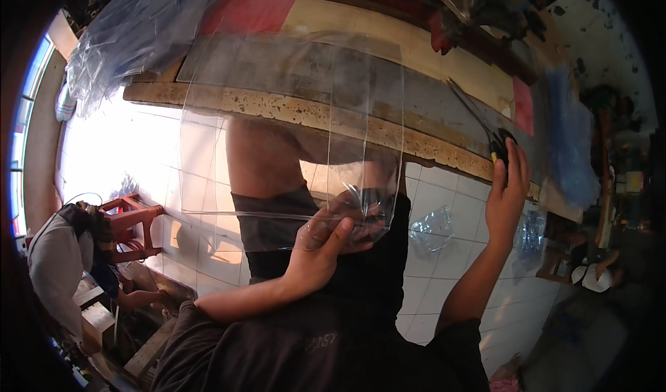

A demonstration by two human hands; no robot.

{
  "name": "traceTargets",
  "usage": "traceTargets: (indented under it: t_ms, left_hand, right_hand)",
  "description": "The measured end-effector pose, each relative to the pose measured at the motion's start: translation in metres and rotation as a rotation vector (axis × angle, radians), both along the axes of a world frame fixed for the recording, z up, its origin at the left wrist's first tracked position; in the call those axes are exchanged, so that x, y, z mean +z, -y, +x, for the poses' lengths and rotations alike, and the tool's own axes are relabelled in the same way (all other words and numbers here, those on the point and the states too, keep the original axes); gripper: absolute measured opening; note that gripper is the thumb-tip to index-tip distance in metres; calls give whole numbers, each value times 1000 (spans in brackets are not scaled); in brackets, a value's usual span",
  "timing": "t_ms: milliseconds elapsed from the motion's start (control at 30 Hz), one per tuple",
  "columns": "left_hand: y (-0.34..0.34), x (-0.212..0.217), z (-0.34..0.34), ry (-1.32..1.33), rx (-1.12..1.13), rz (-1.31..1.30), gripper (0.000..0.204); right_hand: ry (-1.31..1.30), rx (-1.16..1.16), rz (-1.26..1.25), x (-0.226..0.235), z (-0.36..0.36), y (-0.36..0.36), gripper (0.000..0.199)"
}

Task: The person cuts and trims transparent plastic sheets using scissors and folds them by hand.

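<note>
My left hand point(326, 236) pinches the near right corner of a clear plastic sheet point(277, 184), thumb on top and fingers showing through it. The sheet spreads over my lap, and its far part lies across the workbench edge. Creases or seams run along it. At the right end of the bench, my right hand point(508, 177) has its fingers curled at the black handles of a pair of scissors point(491, 132). Their blades point away and to the left, resting on the bench top, and look nearly closed. Part of the handles is hidden by my fingers.
The worn wooden workbench point(444, 152) crosses in front of me, a dark red machine bar point(388, 3) at its back. A pile of clear plastic point(139, 38) sits far left, bluish plastic point(572, 135) at right. A red stool point(135, 225) and another person point(62, 274) are left.
</note>
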State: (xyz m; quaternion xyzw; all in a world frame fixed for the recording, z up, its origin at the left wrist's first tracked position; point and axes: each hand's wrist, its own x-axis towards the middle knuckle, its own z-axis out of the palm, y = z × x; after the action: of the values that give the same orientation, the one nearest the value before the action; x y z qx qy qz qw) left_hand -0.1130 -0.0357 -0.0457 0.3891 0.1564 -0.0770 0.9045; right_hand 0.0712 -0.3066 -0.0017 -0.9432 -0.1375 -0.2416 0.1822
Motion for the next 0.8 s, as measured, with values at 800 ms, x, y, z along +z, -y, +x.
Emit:
traceTargets:
  t_ms: [800]
  left_hand:
    - [17,15,11,174,67,112,68]
  right_hand:
    - [-795,333,540,-17,-145,-33,62]
